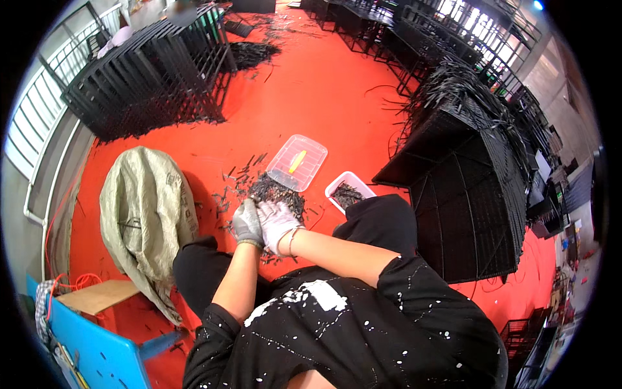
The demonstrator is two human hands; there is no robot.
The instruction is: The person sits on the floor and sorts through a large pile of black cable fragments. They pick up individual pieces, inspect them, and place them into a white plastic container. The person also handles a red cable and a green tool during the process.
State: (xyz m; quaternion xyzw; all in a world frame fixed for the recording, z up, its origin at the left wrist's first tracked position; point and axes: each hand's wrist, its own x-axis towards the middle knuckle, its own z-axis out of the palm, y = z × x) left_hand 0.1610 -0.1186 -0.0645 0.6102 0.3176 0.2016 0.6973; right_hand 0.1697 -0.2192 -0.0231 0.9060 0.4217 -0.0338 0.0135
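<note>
My left hand (247, 224), in a grey glove, is closed with its fingers curled in. Whatever it may hold is hidden. Against it lies my right hand (277, 223) in a whitish glove, its fingers stretched out and nothing visibly gripped. Both hands are at the near edge of a heap of small dark strips and bits (285, 196) on the red floor. Just beyond the heap lies a clear plastic lid (312, 148), with a yellow-handled tool (297, 161) on it. To the right, by my knee, a white plastic tub (367, 188) holds more dark bits (346, 194).
A pale green woven sack (146, 207) slumps at my left. Behind it stand a blue table or bench (94, 340) and a brown board (98, 297). Black slatted racks (152, 74) fill the far left. Large black mesh panels (463, 207), topped with loose black strips (466, 97), stand at right.
</note>
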